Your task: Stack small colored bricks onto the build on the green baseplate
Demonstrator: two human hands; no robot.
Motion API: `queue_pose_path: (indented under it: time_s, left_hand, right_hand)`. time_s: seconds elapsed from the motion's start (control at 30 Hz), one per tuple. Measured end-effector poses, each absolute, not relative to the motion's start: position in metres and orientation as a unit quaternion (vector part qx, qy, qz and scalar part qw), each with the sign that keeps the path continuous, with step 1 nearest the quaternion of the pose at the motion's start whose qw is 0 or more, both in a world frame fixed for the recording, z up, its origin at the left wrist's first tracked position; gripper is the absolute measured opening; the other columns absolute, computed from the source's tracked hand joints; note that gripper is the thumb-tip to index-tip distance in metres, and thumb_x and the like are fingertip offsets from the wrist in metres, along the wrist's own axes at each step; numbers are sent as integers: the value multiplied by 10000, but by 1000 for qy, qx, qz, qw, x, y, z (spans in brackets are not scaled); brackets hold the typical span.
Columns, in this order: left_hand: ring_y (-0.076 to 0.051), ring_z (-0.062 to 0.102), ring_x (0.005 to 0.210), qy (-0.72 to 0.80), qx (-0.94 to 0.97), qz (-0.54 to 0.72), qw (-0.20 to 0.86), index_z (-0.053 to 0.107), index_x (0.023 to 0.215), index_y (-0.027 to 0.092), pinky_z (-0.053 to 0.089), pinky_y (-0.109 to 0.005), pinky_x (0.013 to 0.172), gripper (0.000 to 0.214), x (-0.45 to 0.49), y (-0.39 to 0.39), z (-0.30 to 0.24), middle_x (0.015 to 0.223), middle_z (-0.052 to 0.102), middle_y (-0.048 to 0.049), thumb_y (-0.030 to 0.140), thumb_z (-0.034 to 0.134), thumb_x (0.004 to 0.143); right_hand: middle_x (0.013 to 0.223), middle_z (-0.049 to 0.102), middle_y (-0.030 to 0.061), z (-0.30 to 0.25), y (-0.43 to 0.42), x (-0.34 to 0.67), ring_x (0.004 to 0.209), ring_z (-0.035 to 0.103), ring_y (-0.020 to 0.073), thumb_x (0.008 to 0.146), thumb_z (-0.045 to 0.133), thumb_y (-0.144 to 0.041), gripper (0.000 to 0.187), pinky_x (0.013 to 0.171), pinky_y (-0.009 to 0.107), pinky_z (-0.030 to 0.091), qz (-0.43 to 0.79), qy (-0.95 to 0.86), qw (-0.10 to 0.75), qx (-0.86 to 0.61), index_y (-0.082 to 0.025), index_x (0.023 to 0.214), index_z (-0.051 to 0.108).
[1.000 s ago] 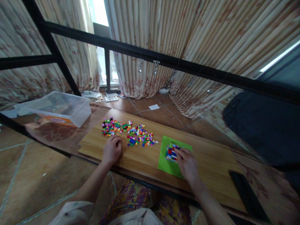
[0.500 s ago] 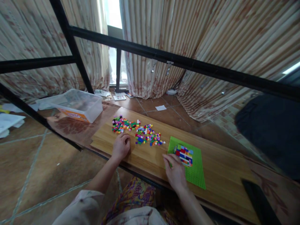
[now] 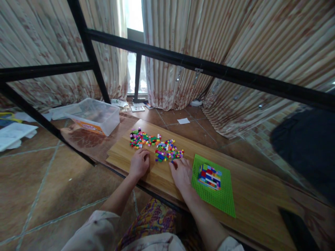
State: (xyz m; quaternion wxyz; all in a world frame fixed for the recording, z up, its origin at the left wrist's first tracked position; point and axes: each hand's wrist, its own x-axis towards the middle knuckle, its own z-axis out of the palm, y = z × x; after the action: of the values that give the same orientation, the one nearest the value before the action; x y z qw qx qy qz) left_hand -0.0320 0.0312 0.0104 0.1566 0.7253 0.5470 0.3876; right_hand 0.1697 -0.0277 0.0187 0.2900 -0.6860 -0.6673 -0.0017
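Loose toy bricks [image 3: 161,157], judged light, stiff and best pinched by opposite sides, are strewn left on the wooden board [image 3: 251,188], with left hand [image 3: 140,163] fingers curled nearby, right hand [image 3: 181,172] fingers bent at the near right edge, and any grip indiscernible.

Pale lettering on the orange label [image 3: 88,127] of a clear plastic box [image 3: 111,120], too blurred for reading
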Motion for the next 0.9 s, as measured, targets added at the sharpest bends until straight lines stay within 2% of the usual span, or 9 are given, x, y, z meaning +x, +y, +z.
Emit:
queue_pose_path:
  time_s: [0.13, 0.23, 0.43, 0.7, 0.9]
  left_hand:
    - [-219, 616, 929, 545, 728, 386, 158, 665, 811, 185, 507, -363, 875, 190, -32, 31, 11, 945, 663, -81, 159, 478, 821]
    - [-218, 614, 926, 544, 729, 385, 158, 661, 805, 188, 505, -361, 874, 189, -33, 32, 10, 939, 662, -78, 161, 475, 823]
    - [-217, 618, 922, 544, 729, 387, 152, 661, 821, 196, 504, -355, 874, 181, -33, 32, 10, 947, 662, -74, 187, 480, 829]
    - [-217, 619, 945, 542, 730, 389, 149, 666, 810, 195, 499, -352, 904, 192, -33, 32, 10, 955, 668, -78, 191, 475, 823]
    - [-218, 619, 941, 544, 730, 386, 150, 666, 811, 192, 498, -352, 899, 191, -33, 32, 10, 958, 668, -81, 199, 476, 827]
  right_hand:
    - [869, 640, 84, 16, -28, 165, 899, 538, 246, 902, 542, -285, 190, 871, 405, 391, -4, -669, 286, -686, -218, 803, 691]
    - [890, 646, 61, 17, -39, 167, 897, 563, 219, 911, 530, -286, 196, 846, 361, 422, 11, -681, 291, -672, -231, 830, 700]
    - [895, 675, 53, 25, -77, 195, 844, 612, 198, 937, 492, -342, 243, 787, 339, 478, 72, -663, 352, -657, -231, 879, 701]
    - [984, 680, 92, 49, -99, 264, 967, 593, 246, 931, 489, -430, 315, 897, 428, 466, -35, -627, 364, -688, -213, 937, 717]
    - [986, 671, 87, 42, -93, 296, 928, 575, 241, 930, 451, -464, 368, 844, 417, 478, -67, -641, 315, -697, -220, 938, 727]
